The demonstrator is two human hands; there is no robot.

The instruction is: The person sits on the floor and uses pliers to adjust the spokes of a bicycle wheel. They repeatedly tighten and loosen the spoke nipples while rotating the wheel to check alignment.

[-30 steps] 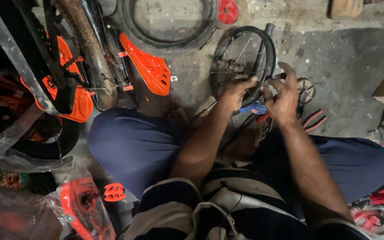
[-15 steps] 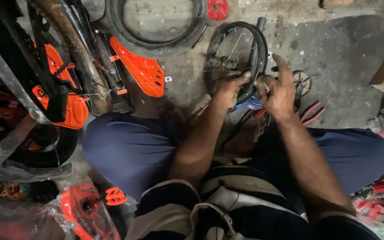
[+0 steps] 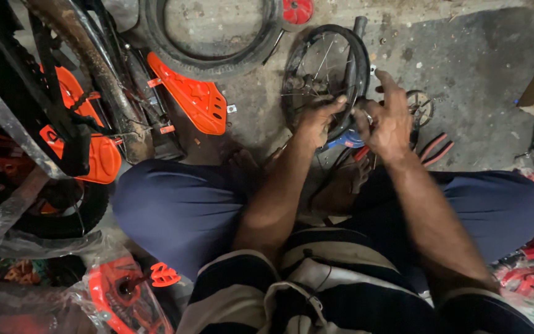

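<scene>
Both hands grip the small spoked wheel [image 3: 326, 74], which stands on the concrete floor [image 3: 477, 68] just beyond the crossed legs. Left hand [image 3: 317, 119] curls its fingers over the near rim. Right hand [image 3: 389, 120] is pressed against the tyre edge, fingers closed round something small; what it is cannot be told. Largest nearby: a bicycle frame [image 3: 94, 80] at left with orange guards [image 3: 190, 96]. Loose black tyre [image 3: 217, 59] lies above them. Pliers with red-and-black handles [image 3: 435, 148] rest just right of the right hand. Small sprocket [image 3: 421, 106] sits beside the wheel.
</scene>
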